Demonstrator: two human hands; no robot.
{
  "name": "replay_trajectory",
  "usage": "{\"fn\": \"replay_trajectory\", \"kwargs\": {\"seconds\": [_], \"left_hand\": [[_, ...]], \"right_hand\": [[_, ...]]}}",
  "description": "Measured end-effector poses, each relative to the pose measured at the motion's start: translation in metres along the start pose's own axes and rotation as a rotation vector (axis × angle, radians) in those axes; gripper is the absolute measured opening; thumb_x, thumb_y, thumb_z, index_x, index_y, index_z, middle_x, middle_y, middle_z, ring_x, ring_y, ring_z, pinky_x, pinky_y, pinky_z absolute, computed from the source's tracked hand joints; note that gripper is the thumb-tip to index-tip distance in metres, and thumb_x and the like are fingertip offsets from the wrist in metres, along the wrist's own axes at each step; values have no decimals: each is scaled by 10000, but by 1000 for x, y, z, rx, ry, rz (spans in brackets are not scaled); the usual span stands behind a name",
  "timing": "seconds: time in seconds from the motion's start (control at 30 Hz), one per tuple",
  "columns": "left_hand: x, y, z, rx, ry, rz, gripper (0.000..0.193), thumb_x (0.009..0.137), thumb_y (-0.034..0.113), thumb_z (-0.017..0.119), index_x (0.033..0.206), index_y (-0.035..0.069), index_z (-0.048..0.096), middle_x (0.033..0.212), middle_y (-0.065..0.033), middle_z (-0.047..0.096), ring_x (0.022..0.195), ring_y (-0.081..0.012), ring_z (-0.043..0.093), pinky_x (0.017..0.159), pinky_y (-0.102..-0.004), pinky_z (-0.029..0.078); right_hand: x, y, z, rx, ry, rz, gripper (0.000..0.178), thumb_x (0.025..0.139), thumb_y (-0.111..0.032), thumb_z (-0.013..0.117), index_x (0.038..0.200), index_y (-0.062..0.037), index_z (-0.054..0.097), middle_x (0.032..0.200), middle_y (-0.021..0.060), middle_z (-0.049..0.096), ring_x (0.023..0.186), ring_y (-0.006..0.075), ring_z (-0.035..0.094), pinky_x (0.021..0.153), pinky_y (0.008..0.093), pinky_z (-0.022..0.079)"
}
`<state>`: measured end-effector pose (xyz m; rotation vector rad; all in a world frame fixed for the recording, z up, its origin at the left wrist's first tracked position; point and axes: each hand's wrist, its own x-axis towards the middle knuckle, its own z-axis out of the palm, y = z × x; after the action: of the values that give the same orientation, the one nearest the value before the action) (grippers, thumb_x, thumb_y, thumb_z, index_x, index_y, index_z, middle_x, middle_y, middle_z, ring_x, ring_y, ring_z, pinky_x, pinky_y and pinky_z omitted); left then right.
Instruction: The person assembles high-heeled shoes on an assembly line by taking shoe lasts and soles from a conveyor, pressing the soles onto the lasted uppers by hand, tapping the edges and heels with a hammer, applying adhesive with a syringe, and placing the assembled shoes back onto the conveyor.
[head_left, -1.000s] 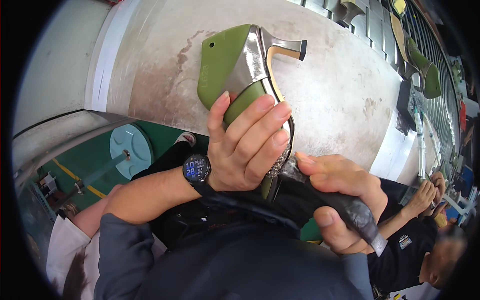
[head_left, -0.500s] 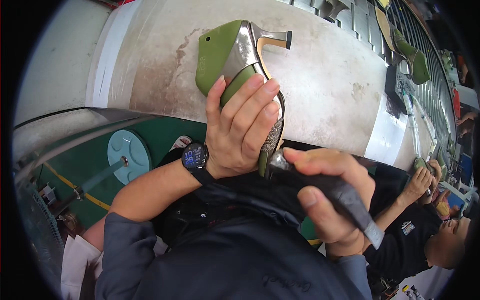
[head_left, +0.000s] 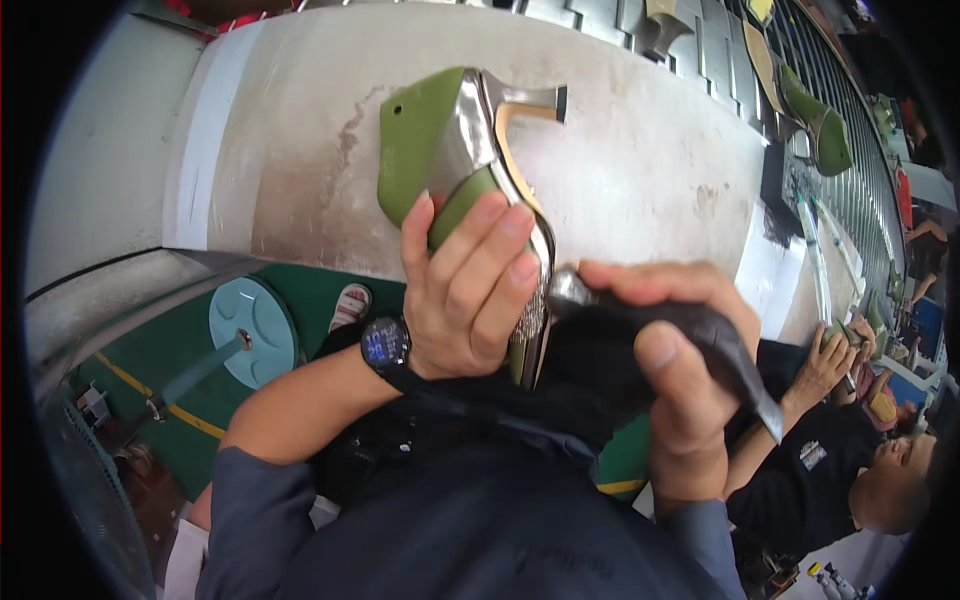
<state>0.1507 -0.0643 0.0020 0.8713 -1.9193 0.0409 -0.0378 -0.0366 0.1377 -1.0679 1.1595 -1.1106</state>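
Note:
A silver high-heeled shoe (head_left: 474,125) on a green plastic last (head_left: 425,140) lies on its side, partly over the bench's near edge. My left hand (head_left: 465,280), with a watch on its wrist, is closed over the shoe's middle, and its fingers hide part of the upper. A glittering band (head_left: 531,318) shows beside those fingers. My right hand (head_left: 690,350) grips a dark metal hammer (head_left: 700,325) by its body. The hammer's round, shiny face is at the sole edge beside the glittering band; whether it touches, I cannot tell. Its flat tapered end points toward the lower right.
The worn pale bench (head_left: 640,180) spans the front. Behind it, a slatted metal conveyor (head_left: 705,60) carries heeled pieces and another green last (head_left: 825,140). A dark block (head_left: 785,185) stands at right. A co-worker (head_left: 830,470) works there. A light-blue round base (head_left: 253,330) is at lower left.
The shoe and my left hand now appear slightly lower and farther left. My right hand has turned the hammer a little, and its face now shows beside the sole edge.

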Motion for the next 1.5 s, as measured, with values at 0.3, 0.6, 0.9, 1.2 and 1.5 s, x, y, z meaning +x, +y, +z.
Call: {"fn": "replay_trajectory", "kwargs": {"seconds": [0.3,0.6,0.9,1.2,1.5], "left_hand": [[-4,0,12,49,41,-29,383,1014,124,633,1365,90,485,1361,-127,617,1277,-320,633,1150,-685,358],[-12,-2,23,83,100,5,406,1020,177,605,1403,153,472,1406,-46,583,1334,-254,587,1190,-691,295],[-9,-1,10,31,-70,31,693,975,409,727,1490,127,359,1434,-83,513,1390,-290,511,1148,-714,348],[-4,7,19,-55,47,-93,323,1005,249,614,1315,208,532,1373,39,624,1330,-165,589,1184,-612,332],[-3,3,13,-76,22,-97,334,1005,272,601,1325,208,533,1375,33,624,1331,-169,593,1181,-617,329]], "right_hand": [[20,5,-19,-24,-86,16,279,895,-37,727,1146,62,656,1194,268,726,1146,314,712,1038,401,539],[100,-25,-22,-119,-191,427,428,769,-306,735,957,74,682,990,294,756,933,348,764,936,408,596],[130,-24,-8,-248,-181,378,408,815,-330,699,954,53,697,1008,253,770,832,246,744,712,304,588],[189,-59,3,-595,-520,554,392,772,-279,713,960,64,724,963,229,785,778,202,741,720,276,580],[138,-30,0,-257,-173,378,253,889,-154,715,1012,67,731,989,161,792,862,171,722,794,297,569]]}}
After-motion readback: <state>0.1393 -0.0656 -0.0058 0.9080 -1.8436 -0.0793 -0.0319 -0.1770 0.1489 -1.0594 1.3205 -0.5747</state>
